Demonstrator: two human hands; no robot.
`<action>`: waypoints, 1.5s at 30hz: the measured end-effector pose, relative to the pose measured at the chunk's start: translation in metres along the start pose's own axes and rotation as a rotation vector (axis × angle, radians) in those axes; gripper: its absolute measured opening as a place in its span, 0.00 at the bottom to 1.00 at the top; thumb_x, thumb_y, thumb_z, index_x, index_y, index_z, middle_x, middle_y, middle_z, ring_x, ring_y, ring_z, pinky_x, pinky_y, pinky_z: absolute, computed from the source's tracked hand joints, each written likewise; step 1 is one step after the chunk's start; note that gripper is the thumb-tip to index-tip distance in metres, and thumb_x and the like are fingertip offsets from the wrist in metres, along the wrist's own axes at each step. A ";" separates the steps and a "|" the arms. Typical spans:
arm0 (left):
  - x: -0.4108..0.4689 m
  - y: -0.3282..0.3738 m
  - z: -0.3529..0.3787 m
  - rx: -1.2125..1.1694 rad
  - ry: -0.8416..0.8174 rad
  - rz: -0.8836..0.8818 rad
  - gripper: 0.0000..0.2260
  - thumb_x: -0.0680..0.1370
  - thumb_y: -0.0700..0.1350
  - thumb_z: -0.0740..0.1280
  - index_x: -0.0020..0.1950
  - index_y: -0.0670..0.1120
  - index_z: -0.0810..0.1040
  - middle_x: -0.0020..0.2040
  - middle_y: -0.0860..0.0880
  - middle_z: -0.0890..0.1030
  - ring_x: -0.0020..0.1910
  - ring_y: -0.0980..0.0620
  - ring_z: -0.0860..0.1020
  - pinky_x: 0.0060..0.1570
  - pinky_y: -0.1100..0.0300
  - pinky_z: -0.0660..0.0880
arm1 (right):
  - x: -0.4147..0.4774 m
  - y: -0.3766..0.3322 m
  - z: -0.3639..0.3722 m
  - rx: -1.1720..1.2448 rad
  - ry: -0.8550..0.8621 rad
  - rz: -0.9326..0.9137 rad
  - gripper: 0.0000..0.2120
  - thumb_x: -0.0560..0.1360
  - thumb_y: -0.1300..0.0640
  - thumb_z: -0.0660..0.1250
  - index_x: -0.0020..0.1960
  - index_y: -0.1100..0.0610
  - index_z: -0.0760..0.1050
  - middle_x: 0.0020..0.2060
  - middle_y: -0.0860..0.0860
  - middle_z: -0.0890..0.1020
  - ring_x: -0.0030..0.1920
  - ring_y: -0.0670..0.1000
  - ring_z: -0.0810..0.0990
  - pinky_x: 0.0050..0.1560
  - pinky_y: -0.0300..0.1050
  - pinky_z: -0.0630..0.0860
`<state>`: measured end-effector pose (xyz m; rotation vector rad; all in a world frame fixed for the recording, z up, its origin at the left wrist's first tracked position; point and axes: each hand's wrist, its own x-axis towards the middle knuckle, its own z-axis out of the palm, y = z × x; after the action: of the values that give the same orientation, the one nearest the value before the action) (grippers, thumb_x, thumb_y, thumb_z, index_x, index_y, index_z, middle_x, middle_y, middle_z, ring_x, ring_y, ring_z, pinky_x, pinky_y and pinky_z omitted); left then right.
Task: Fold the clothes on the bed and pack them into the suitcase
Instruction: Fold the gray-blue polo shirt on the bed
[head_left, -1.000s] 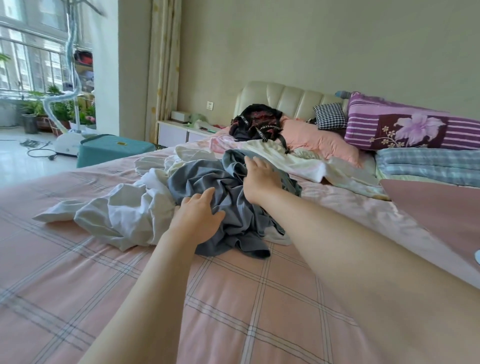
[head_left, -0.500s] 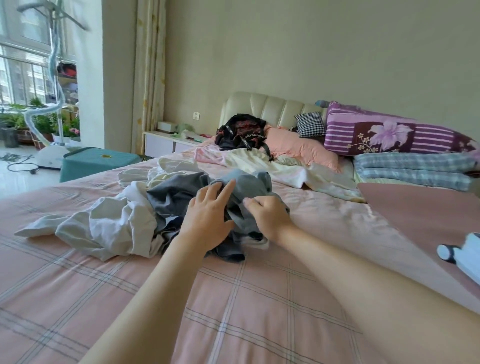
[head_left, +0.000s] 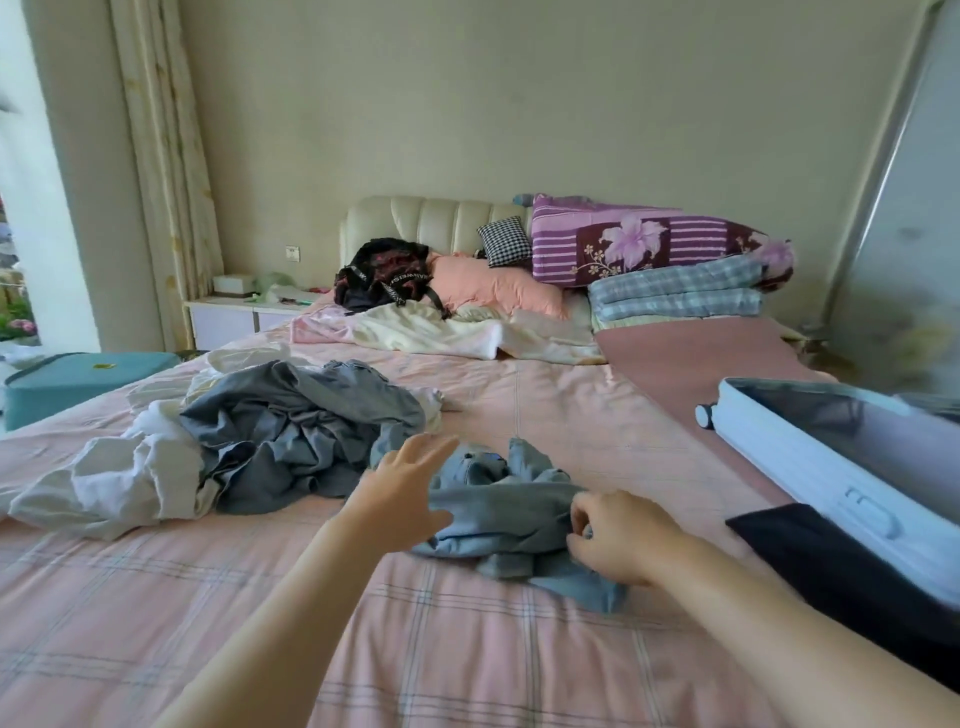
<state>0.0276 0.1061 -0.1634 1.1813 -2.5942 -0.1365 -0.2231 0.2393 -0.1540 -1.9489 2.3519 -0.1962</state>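
- The left hand (head_left: 402, 486) is reaching forward in the lower middle of the frame. Its fingers (head_left: 436, 447) are straight and spread apart, gripping nothing.
- It is hovering at the left edge of a light blue garment (head_left: 498, 514); whether it is touching the cloth cannot be told.
- The right hand (head_left: 618, 538) is gripping the right side of the same garment, its fingers curled in and pinching a fold of the fabric.
- The light blue garment is lying crumpled on the pink checked bed (head_left: 467, 649), between the two hands, just right of the clothes pile.
- The grey clothes (head_left: 291, 431) are sitting in a heap at centre left, and a white garment (head_left: 119, 478) is trailing from them toward the left edge.
- The suitcase (head_left: 831, 467), pale with one wheel showing, is lying open on the bed at the right edge of the frame.
- A dark cloth (head_left: 831, 561) is lying just below the suitcase in the lower right.
- A black backpack (head_left: 384, 275), a pink pillow (head_left: 493, 288) and a purple quilt (head_left: 639, 244) are resting against the headboard in the upper middle.
- A teal case (head_left: 78, 374) is standing beside the bed at the left edge.
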 end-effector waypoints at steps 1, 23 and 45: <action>-0.003 0.008 0.006 0.011 -0.014 0.015 0.41 0.75 0.54 0.69 0.79 0.63 0.46 0.78 0.53 0.55 0.71 0.45 0.66 0.62 0.50 0.73 | -0.005 0.006 0.003 -0.080 0.004 0.033 0.10 0.75 0.43 0.64 0.47 0.49 0.71 0.44 0.45 0.78 0.44 0.50 0.77 0.41 0.45 0.71; -0.024 0.030 -0.027 0.065 -0.357 -0.187 0.22 0.78 0.34 0.57 0.65 0.53 0.78 0.62 0.52 0.78 0.52 0.53 0.76 0.51 0.63 0.74 | -0.022 -0.007 0.012 0.751 -0.096 -0.257 0.09 0.76 0.47 0.68 0.48 0.47 0.85 0.47 0.44 0.86 0.51 0.43 0.82 0.59 0.45 0.77; -0.020 0.053 -0.014 -0.090 -0.077 0.020 0.24 0.78 0.51 0.63 0.74 0.63 0.66 0.73 0.56 0.69 0.71 0.50 0.67 0.70 0.49 0.66 | 0.006 -0.009 0.043 0.561 0.079 -0.082 0.31 0.75 0.63 0.64 0.77 0.54 0.63 0.71 0.52 0.72 0.68 0.53 0.72 0.63 0.40 0.68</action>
<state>0.0059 0.1570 -0.1439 1.1399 -2.6347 -0.2974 -0.2097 0.2296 -0.1955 -1.7711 1.9606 -0.8483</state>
